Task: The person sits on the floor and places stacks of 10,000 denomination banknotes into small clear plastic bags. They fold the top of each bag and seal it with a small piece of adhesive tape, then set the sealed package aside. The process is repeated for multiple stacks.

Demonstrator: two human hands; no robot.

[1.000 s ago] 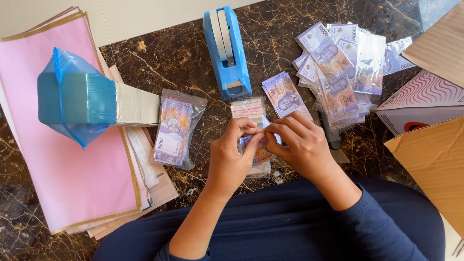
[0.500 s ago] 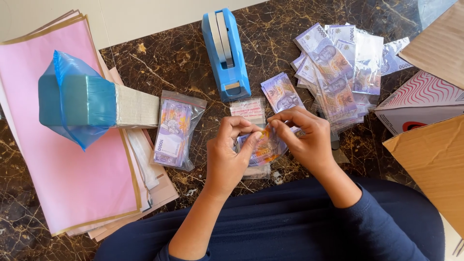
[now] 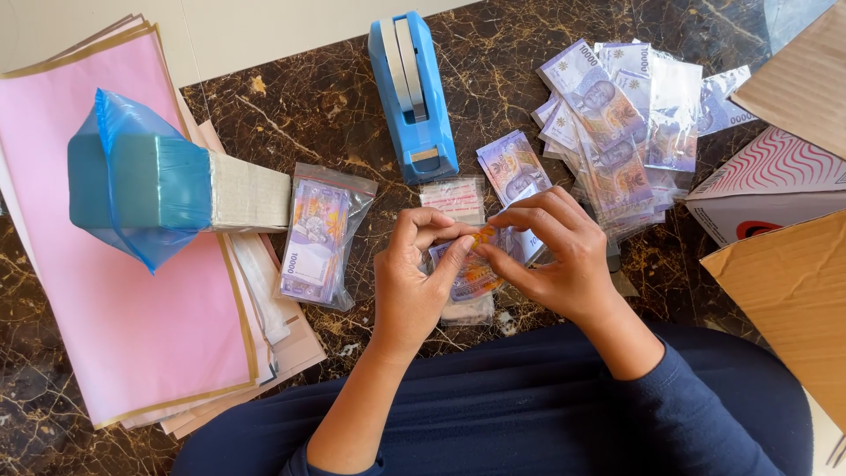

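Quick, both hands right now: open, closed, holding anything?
Left hand: closed, pinching the small clear bag of banknotes with thumb and fingertips.
Right hand: closed, pinching the same bag from its other side.

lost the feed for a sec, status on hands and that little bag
Left hand and right hand both pinch the small clear bag of banknotes. Held just above the marble table. Nothing in the way.
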